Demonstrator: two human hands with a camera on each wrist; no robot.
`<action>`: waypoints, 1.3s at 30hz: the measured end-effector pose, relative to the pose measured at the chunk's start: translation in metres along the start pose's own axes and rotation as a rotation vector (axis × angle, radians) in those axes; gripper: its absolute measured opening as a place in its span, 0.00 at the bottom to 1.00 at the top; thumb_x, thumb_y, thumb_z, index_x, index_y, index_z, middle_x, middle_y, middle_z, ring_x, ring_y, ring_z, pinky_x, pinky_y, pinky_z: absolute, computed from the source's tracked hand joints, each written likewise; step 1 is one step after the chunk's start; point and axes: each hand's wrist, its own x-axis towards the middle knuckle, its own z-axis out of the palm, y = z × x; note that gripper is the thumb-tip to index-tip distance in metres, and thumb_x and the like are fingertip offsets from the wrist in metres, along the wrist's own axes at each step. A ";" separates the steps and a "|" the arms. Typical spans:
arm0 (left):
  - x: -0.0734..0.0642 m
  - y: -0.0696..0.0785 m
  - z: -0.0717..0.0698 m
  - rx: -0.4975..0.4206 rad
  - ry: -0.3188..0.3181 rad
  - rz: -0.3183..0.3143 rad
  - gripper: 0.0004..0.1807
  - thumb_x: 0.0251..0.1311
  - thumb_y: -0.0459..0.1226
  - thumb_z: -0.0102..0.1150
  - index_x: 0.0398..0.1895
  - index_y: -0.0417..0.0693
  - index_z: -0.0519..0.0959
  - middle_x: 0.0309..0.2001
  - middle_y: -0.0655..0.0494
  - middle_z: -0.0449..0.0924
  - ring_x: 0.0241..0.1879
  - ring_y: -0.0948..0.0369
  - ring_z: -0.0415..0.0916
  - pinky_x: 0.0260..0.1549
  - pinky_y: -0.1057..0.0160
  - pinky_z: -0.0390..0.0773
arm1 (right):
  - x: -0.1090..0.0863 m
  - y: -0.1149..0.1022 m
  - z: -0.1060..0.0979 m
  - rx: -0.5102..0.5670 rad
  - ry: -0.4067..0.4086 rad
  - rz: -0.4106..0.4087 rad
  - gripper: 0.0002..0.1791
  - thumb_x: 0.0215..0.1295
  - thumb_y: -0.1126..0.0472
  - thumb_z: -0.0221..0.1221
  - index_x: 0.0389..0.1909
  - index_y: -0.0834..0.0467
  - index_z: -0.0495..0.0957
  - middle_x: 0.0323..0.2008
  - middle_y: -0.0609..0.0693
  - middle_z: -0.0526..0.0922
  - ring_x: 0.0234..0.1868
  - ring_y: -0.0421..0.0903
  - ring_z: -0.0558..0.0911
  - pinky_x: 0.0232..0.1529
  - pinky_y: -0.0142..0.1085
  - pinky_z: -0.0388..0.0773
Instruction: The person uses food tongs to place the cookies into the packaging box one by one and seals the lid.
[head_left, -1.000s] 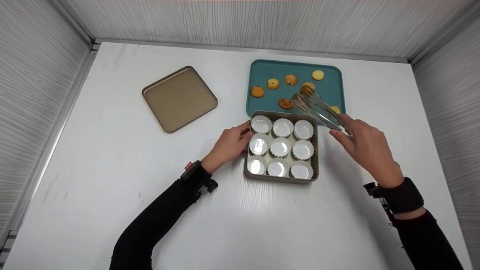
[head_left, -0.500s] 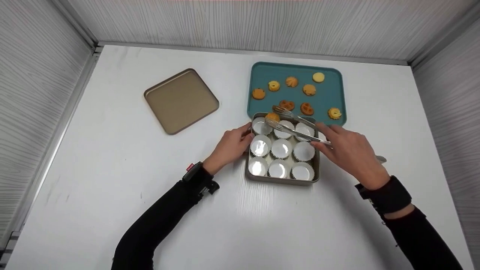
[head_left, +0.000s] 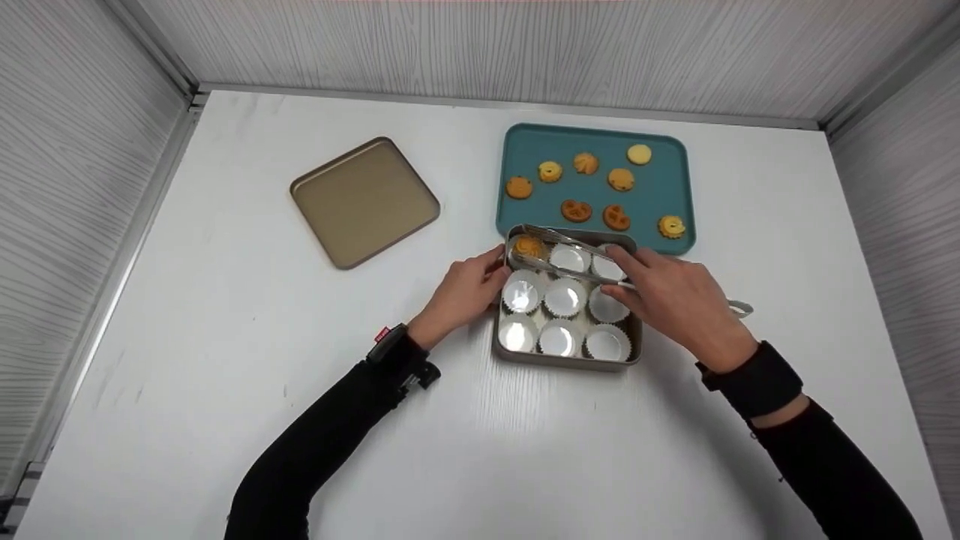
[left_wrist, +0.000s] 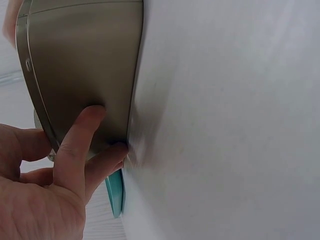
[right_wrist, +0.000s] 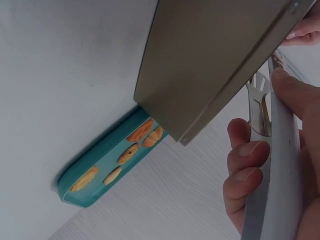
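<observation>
Off the table's [head_left: 420, 465] near edge reach two black sleeves [head_left: 322, 431]; on the left wristband [head_left: 394, 356] my feed shows a red tag [head_left: 382, 334], any lettering too small to read. Beyond, right of the table's middle, stands the tin [head_left: 559, 361]. The left hand [head_left: 466, 289] grips its left wall; the right hand [head_left: 679, 304], over the right wall, is curled round metal tongs [right_wrist: 284, 162] whose tips straddle a swirled cookie [head_left: 529, 247]. Half a second ago I saw that cookie held at the tin's far edge; now it is down in the far left corner, so I judge one filling nearly done; the other paper cups [head_left: 564, 298] in view show no cookie. Whether the tongs have let go, I cannot tell. Just past the tin's far wall, eight cookies [head_left: 621, 180] lie on a teal tray [head_left: 652, 204], the two pretzel-shaped ones toward its near edge. Toward the table's far left corner lies a shallow tan tray [head_left: 365, 202], and a wood-grained panel [head_left: 480, 52] stands along the far edge; no brand I can read
</observation>
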 end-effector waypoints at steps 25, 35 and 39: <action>0.001 -0.001 0.001 -0.004 0.001 -0.003 0.28 0.79 0.39 0.49 0.77 0.38 0.66 0.67 0.44 0.76 0.62 0.54 0.77 0.62 0.54 0.76 | -0.016 0.023 -0.007 0.202 0.060 0.172 0.30 0.72 0.53 0.66 0.68 0.64 0.74 0.41 0.63 0.85 0.34 0.57 0.85 0.27 0.51 0.81; 0.002 -0.001 0.001 -0.001 0.007 -0.007 0.28 0.79 0.39 0.49 0.77 0.37 0.65 0.66 0.41 0.77 0.57 0.52 0.79 0.61 0.53 0.76 | -0.030 0.060 -0.010 0.253 -0.002 0.441 0.31 0.77 0.47 0.59 0.65 0.69 0.74 0.44 0.66 0.85 0.38 0.60 0.84 0.37 0.60 0.80; 0.003 -0.002 0.002 0.008 0.008 -0.001 0.28 0.79 0.39 0.49 0.76 0.37 0.65 0.65 0.41 0.78 0.55 0.51 0.80 0.59 0.52 0.77 | -0.037 0.069 -0.004 0.170 -0.012 0.436 0.30 0.75 0.49 0.62 0.63 0.70 0.75 0.38 0.68 0.84 0.32 0.61 0.83 0.29 0.59 0.80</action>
